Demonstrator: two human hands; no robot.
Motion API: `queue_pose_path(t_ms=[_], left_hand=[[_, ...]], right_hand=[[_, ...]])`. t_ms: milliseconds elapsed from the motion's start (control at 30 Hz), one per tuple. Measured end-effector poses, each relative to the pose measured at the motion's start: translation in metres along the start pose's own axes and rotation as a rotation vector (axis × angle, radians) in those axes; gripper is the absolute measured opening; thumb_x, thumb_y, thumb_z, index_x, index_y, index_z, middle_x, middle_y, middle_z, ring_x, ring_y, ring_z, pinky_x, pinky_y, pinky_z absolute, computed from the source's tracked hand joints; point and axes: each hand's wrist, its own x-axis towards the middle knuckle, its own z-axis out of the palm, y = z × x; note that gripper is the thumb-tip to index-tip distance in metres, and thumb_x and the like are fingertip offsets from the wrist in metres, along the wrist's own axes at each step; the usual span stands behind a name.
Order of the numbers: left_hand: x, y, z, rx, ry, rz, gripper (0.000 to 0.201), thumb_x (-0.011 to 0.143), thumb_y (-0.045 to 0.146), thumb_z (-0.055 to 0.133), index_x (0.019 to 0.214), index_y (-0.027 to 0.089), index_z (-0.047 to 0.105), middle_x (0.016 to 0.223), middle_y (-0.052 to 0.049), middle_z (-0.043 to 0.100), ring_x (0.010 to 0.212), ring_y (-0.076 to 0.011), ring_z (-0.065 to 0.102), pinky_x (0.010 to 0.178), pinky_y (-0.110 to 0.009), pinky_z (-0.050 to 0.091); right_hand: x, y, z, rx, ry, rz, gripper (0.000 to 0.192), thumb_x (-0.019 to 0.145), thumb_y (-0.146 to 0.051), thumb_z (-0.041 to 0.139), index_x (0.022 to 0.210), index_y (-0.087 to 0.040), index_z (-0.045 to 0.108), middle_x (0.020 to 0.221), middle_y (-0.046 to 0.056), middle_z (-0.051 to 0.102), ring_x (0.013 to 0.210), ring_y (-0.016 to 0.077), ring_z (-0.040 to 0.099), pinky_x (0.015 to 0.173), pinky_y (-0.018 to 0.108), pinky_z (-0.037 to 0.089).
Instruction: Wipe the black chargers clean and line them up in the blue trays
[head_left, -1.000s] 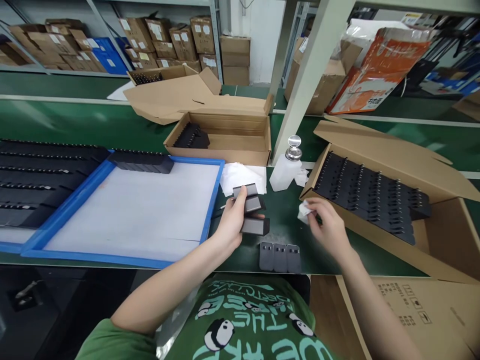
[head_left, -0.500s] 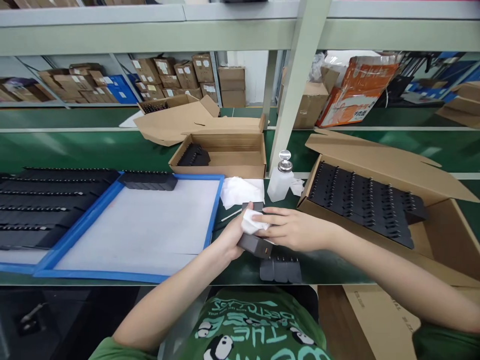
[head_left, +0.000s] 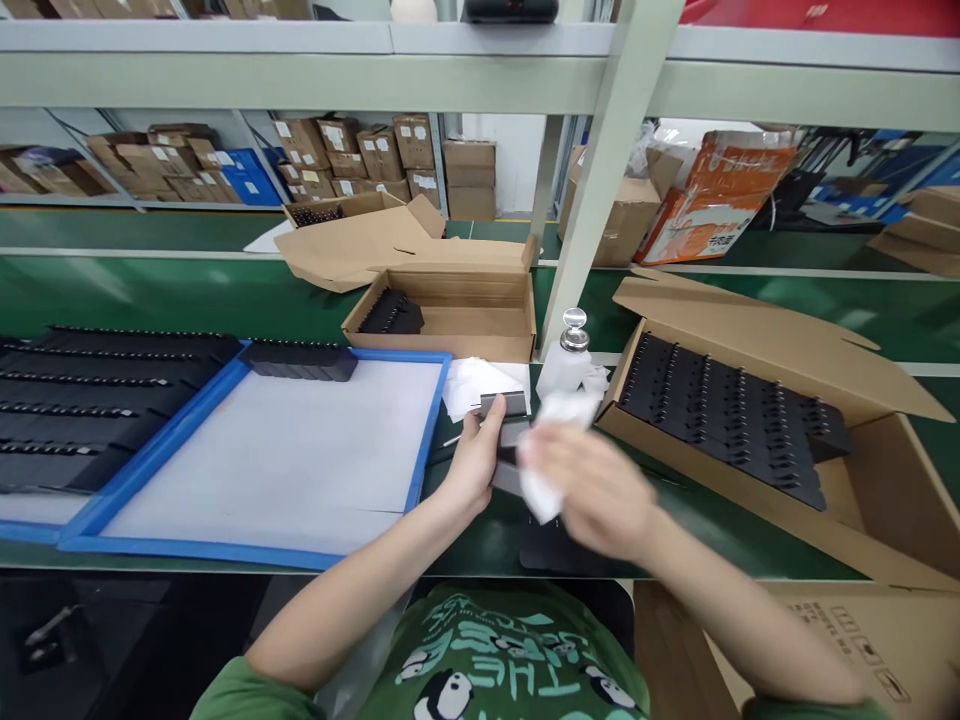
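My left hand point(head_left: 475, 458) grips a dark grey rectangular block point(head_left: 508, 478) above the bench, thumb on the near side. My right hand point(head_left: 596, 492), smeared by motion, is closed on a white wipe point(head_left: 541, 488) beside the block's right side; whether wipe and block touch I cannot tell. Under my right hand lies a black piece point(head_left: 546, 552), partly covered. Just beyond my hands are a stack of white wipes point(head_left: 484, 378) and a white pump bottle point(head_left: 562, 366) with its metal lid raised.
A blue-framed white tray point(head_left: 262, 450) stands left, a row of black parts point(head_left: 300, 362) along its back edge. More black parts point(head_left: 97, 410) lie further left. Open cardboard boxes with black parts stand behind point(head_left: 480, 320) and right point(head_left: 885, 500). A pale post point(head_left: 592, 200) rises behind the bottle.
My right hand has swung right and toward me with the wipe, which now hangs looser and larger. The block stays in my left hand, turned somewhat. The view has tilted slightly.
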Motion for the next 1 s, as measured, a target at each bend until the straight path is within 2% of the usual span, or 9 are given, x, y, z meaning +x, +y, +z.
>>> queue_pose_path(t_ms=[100, 167, 300, 433, 567, 700, 800, 900, 1000], left_hand=[[-0.001, -0.001, 0.002, -0.01, 0.02, 0.042, 0.042, 0.088, 0.051, 0.072, 0.112, 0.018, 0.06, 0.093, -0.005, 0.074, 0.072, -0.0153, 0.07, 0.066, -0.023, 0.055], [0.0, -0.002, -0.001, -0.014, 0.023, 0.042, 0.039, 0.091, 0.05, 0.069, 0.111, 0.018, 0.06, 0.096, -0.006, 0.074, 0.077, -0.0165, 0.071, 0.07, -0.024, 0.057], [0.003, -0.004, -0.007, -0.031, 0.025, -0.017, 0.033, 0.093, 0.044, 0.067, 0.112, 0.019, 0.059, 0.095, -0.007, 0.075, 0.071, -0.0165, 0.073, 0.066, -0.025, 0.057], [0.006, 0.004, -0.013, -0.059, -0.002, -0.15, 0.035, 0.093, 0.048, 0.065, 0.106, 0.016, 0.06, 0.083, -0.009, 0.074, 0.047, -0.0197, 0.067, 0.046, -0.031, 0.054], [0.005, 0.016, -0.013, -0.152, -0.052, -0.213, 0.04, 0.094, 0.053, 0.061, 0.101, 0.014, 0.066, 0.084, -0.011, 0.075, 0.056, -0.0202, 0.07, 0.053, -0.032, 0.059], [0.003, 0.014, -0.005, -0.218, -0.102, -0.26, 0.039, 0.094, 0.053, 0.062, 0.097, 0.014, 0.069, 0.082, -0.009, 0.074, 0.062, -0.0186, 0.07, 0.059, -0.03, 0.06], [0.004, 0.012, -0.004, -0.237, -0.14, -0.282, 0.037, 0.094, 0.048, 0.063, 0.094, 0.012, 0.069, 0.08, -0.009, 0.074, 0.066, -0.0186, 0.071, 0.063, -0.027, 0.06], [0.007, 0.014, -0.011, -0.23, -0.111, -0.248, 0.037, 0.095, 0.05, 0.061, 0.093, 0.014, 0.068, 0.077, -0.008, 0.074, 0.059, -0.0189, 0.07, 0.057, -0.028, 0.059], [0.008, 0.016, -0.017, -0.215, -0.083, -0.208, 0.038, 0.094, 0.053, 0.061, 0.096, 0.015, 0.068, 0.074, -0.007, 0.074, 0.051, -0.0193, 0.067, 0.05, -0.03, 0.056]], right_hand=[[-0.001, -0.008, 0.033, 0.17, -0.166, 0.033, 0.066, 0.096, -0.009, 0.044, 0.158, -0.028, 0.035, 0.141, 0.008, 0.063, 0.132, 0.022, 0.059, 0.111, 0.037, 0.053], [-0.008, -0.001, 0.038, 0.19, -0.193, 0.114, 0.061, 0.098, -0.009, 0.04, 0.157, -0.028, 0.037, 0.14, 0.007, 0.064, 0.129, 0.0193, 0.062, 0.109, 0.033, 0.054], [-0.029, 0.023, 0.016, 0.214, -0.316, 0.15, 0.053, 0.098, -0.005, 0.038, 0.147, -0.022, 0.052, 0.133, 0.007, 0.069, 0.124, 0.0166, 0.065, 0.108, 0.031, 0.054], [-0.05, 0.047, -0.023, 0.106, -0.429, 0.183, 0.049, 0.088, 0.001, 0.046, 0.119, -0.024, 0.074, 0.117, 0.004, 0.076, 0.102, 0.018, 0.076, 0.09, 0.028, 0.064], [-0.046, 0.041, -0.04, -0.084, -0.202, 0.304, 0.053, 0.089, 0.002, 0.046, 0.128, -0.023, 0.071, 0.125, 0.007, 0.073, 0.11, 0.0227, 0.073, 0.095, 0.038, 0.063], [-0.012, 0.007, -0.009, -0.101, 0.084, 0.157, 0.069, 0.093, 0.003, 0.04, 0.154, -0.027, 0.042, 0.15, 0.006, 0.054, 0.137, 0.0204, 0.054, 0.116, 0.042, 0.049], [-0.004, 0.001, 0.015, 0.034, -0.168, -0.015, 0.061, 0.095, 0.004, 0.034, 0.153, -0.012, 0.043, 0.15, 0.011, 0.053, 0.147, 0.0182, 0.041, 0.121, 0.038, 0.042], [-0.028, 0.02, 0.007, 0.048, -0.448, 0.113, 0.055, 0.094, 0.003, 0.033, 0.141, -0.011, 0.058, 0.148, 0.011, 0.056, 0.142, 0.0178, 0.047, 0.119, 0.036, 0.044], [-0.058, 0.044, -0.019, 0.005, -0.546, 0.237, 0.049, 0.092, 0.0, 0.042, 0.13, -0.016, 0.068, 0.137, 0.012, 0.065, 0.13, 0.0249, 0.061, 0.109, 0.042, 0.054]])
